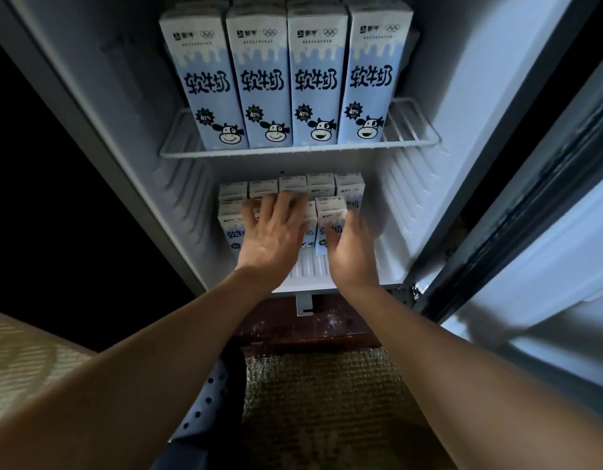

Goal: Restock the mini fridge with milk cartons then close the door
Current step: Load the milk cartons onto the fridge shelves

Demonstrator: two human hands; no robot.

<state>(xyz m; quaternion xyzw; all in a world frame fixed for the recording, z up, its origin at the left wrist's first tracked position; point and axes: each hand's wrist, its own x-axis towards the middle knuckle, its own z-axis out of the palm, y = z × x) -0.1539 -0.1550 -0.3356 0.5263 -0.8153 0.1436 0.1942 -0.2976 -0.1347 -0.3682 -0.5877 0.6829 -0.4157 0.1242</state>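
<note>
The mini fridge point(130, 106) stands open in front of me. Several light-blue milk cartons point(259, 79) with cow faces stand in a row on its upper wire shelf point(300, 151). More cartons point(349, 189) fill the bottom compartment in two rows. My left hand point(273, 235) lies flat with spread fingers against the tops and fronts of the lower front cartons. My right hand point(352, 247), slightly blurred, is open beside the rightmost front carton point(330, 215), its palm facing that carton. Neither hand grips anything.
The fridge door point(544, 232) hangs open at the right, its dark seal facing me. A ribbed white fridge floor point(310, 268) shows between my wrists. Below are a dark wooden base point(293, 329), a woven mat point(327, 401) and a pale surface at the left point(25, 361).
</note>
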